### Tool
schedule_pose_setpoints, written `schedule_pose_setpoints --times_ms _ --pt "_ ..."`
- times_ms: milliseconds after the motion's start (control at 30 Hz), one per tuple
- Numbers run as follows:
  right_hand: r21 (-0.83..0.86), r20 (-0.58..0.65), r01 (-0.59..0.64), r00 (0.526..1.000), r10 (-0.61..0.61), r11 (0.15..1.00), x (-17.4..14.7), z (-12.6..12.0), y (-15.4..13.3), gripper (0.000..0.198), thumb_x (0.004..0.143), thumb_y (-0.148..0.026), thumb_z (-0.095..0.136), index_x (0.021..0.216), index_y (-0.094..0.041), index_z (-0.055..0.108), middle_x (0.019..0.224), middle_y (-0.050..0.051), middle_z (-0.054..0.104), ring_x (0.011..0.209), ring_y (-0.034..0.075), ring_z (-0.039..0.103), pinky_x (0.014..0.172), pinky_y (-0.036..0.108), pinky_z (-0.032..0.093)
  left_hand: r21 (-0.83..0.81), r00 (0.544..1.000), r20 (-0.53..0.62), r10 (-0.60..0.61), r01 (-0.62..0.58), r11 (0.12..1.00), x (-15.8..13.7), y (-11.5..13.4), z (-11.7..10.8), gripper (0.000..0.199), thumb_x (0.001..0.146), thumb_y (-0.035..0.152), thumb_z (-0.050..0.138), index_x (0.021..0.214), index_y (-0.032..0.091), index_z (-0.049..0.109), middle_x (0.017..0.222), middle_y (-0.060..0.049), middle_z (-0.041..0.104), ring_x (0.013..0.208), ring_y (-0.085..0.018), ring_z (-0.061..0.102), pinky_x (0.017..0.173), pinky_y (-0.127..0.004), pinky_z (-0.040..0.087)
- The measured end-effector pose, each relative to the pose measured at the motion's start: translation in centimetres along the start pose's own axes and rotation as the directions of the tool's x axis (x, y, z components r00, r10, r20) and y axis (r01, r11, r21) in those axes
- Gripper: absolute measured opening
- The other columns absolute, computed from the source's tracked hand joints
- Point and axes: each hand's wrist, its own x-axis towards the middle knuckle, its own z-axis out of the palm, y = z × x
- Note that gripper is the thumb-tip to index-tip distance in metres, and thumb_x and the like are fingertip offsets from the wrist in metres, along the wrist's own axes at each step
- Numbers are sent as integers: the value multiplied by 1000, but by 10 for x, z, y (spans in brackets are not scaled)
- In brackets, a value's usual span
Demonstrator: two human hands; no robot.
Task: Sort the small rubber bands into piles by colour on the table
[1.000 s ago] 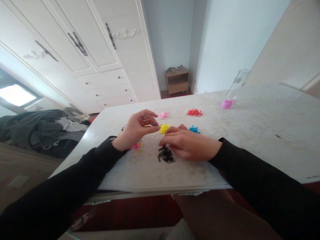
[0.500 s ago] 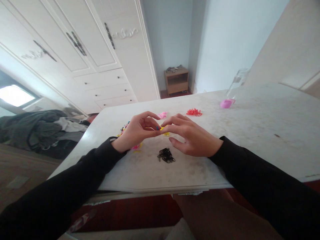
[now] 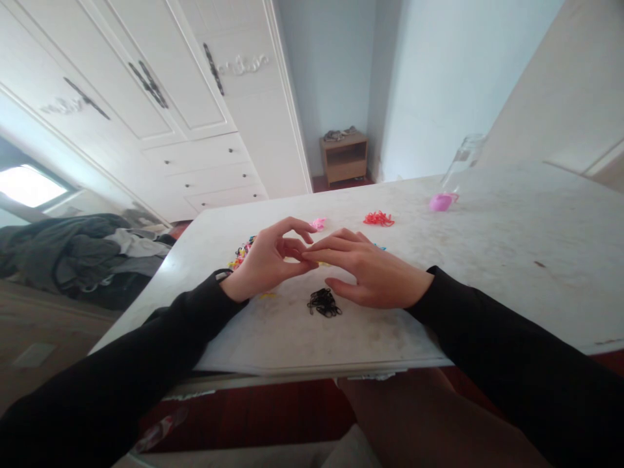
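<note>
My left hand (image 3: 266,260) is held above the table with thumb and fingertips drawn together in a pinch. What lies between them is covered by the fingers of my right hand (image 3: 373,270). Those right fingers stretch out flat, their tips touching the left fingertips, with the thumb apart below. Under the hands lies a small pile of black rubber bands (image 3: 324,303). A mixed, many-coloured heap of rubber bands (image 3: 238,255) is partly hidden behind my left hand. Bits of yellow bands (image 3: 323,263) and blue bands (image 3: 380,247) peek out around my right hand.
On the white table (image 3: 487,273), pink bands (image 3: 318,224) and red bands (image 3: 379,219) lie beyond my hands. A clear bottle (image 3: 461,162) with a pink part (image 3: 442,202) stands at the back right. Dark clothes (image 3: 82,260) are piled to the left.
The right fingers have moved left over the left fingertips. A small blue piece at the left fingertips is no longer visible. Blue bands now show behind my right hand.
</note>
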Motion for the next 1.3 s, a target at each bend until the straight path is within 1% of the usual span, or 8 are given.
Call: schedule_pose_setpoints --times_ms 300,433,700,767,900,1000,1133,1300 --pt "11 -57 -10 998 10 1000 1 1 2 46 96 -16 60 142 -20 64 140 12 67 133 32 53 112 56 44 -32 999 2 -35 35 999 2 -4 -1 49 71 19 91 112 22 65 98 0 67 78 -14 75 72 -23 65" --pt "-14 -127 -6 992 4 1000 2 1 3 45 95 -12 59 139 -21 67 135 12 69 127 31 58 110 55 47 -47 999 -1 -36 36 998 2 -8 -2 50 70 19 91 113 21 65 99 0 68 77 -14 76 72 -24 66" --pt "-47 -227 -17 974 6 999 3 0 6 40 95 -11 56 133 -15 69 133 15 71 124 28 63 108 49 51 -7 999 -24 -41 41 999 4 -5 0 43 71 17 89 109 17 67 79 0 76 73 -13 74 72 -23 64" --pt "-66 -279 -62 959 41 996 2 0 7 38 94 -12 57 130 -12 70 131 16 72 122 29 64 108 48 52 33 998 -49 -43 45 998 4 -4 -1 36 72 19 88 104 17 70 77 0 76 71 -13 74 71 -23 64" --pt "-98 -389 -175 913 124 980 3 -2 8 35 92 -11 57 123 -10 73 119 14 76 112 28 67 104 47 52 165 997 -74 -11 23 986 5 -7 -5 14 77 25 84 80 15 75 78 -4 77 72 -14 73 73 -26 64" --pt "-104 -434 -241 884 173 965 4 -2 9 32 91 -11 58 117 -13 75 115 12 77 109 28 67 100 46 52 226 996 -91 7 14 974 8 -11 -7 15 77 28 84 76 15 77 79 -5 78 73 -15 72 73 -28 64" --pt "-100 -477 -289 854 209 952 4 -4 10 29 90 -12 58 112 -14 76 113 12 78 109 29 68 99 45 52 270 990 -138 -19 56 961 11 -16 -7 18 75 31 85 75 15 77 75 -5 78 70 -16 71 70 -28 63" --pt "-85 -512 -373 812 280 924 3 -9 18 29 87 -12 57 107 -13 79 108 12 79 101 28 69 94 42 52 296 991 -130 -18 56 954 16 -22 -5 23 77 37 85 78 15 79 77 -6 79 72 -17 73 74 -31 64"
